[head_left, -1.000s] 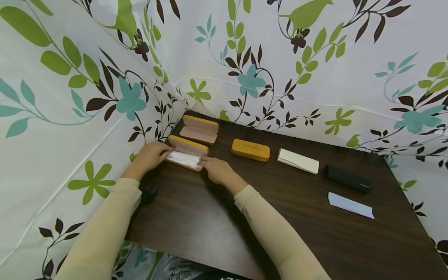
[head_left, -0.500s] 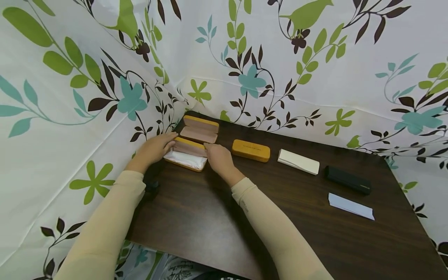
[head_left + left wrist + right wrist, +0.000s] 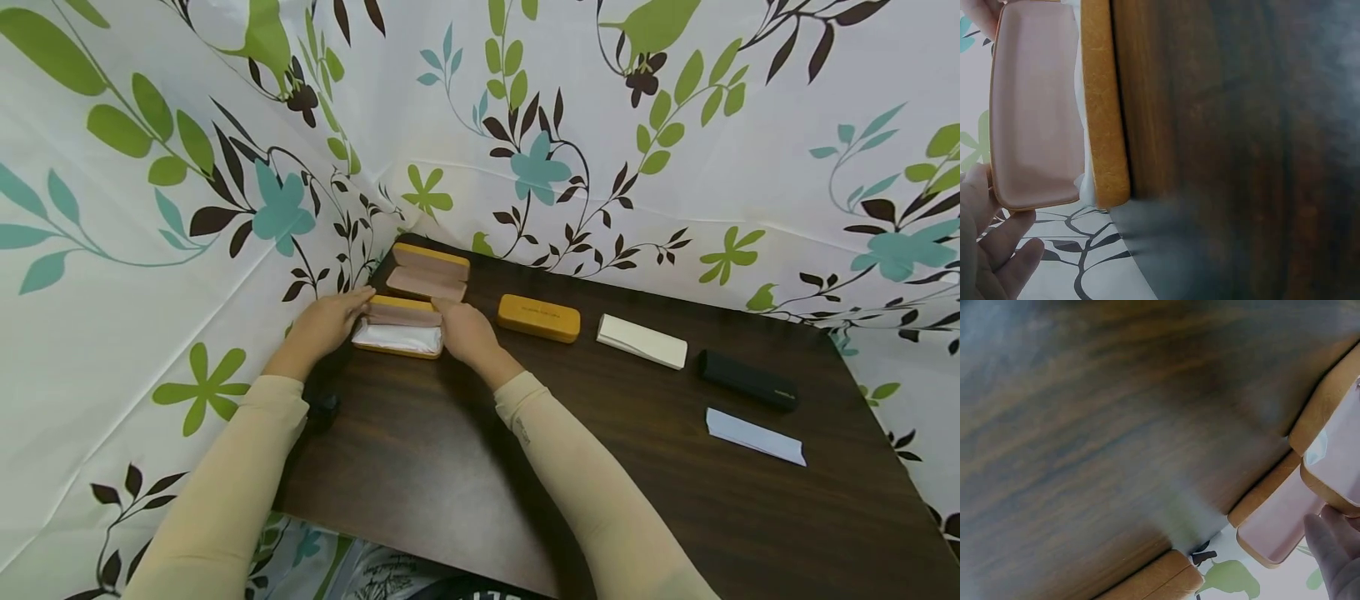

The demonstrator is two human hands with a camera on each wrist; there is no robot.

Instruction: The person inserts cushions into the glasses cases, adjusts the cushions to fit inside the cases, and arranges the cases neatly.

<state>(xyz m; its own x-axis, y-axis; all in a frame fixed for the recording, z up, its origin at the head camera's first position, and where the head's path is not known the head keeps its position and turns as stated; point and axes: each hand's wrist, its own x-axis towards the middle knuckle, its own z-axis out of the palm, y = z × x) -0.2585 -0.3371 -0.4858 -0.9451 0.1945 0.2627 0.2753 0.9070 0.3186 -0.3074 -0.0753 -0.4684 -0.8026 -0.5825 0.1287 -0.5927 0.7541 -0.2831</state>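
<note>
A yellow glasses case [image 3: 405,314] with a pink lining stands with its lid raised at the table's left end. Inside its base lies a white, crinkled wrapped item [image 3: 399,337]. My left hand [image 3: 321,327] holds the left end of the lid, thumb and fingertips at its corner in the left wrist view. At the lid's right end my right hand [image 3: 472,335] grips the corner, its fingers [image 3: 1325,544] behind the lid in the right wrist view. Just behind stands a second yellow glasses case [image 3: 427,283], lid up, nothing seen in it.
To the right lie a closed yellow glasses case [image 3: 538,318], a cream folded case [image 3: 642,341], a black case [image 3: 747,380] and a pale blue folded strip [image 3: 756,436]. Patterned cloth [image 3: 465,158] hangs along the table's [image 3: 420,467] back and left side.
Both hands have moved from the white item in the base up to the two ends of the lid. The case has since turned slightly, its front edge now nearly straight across.
</note>
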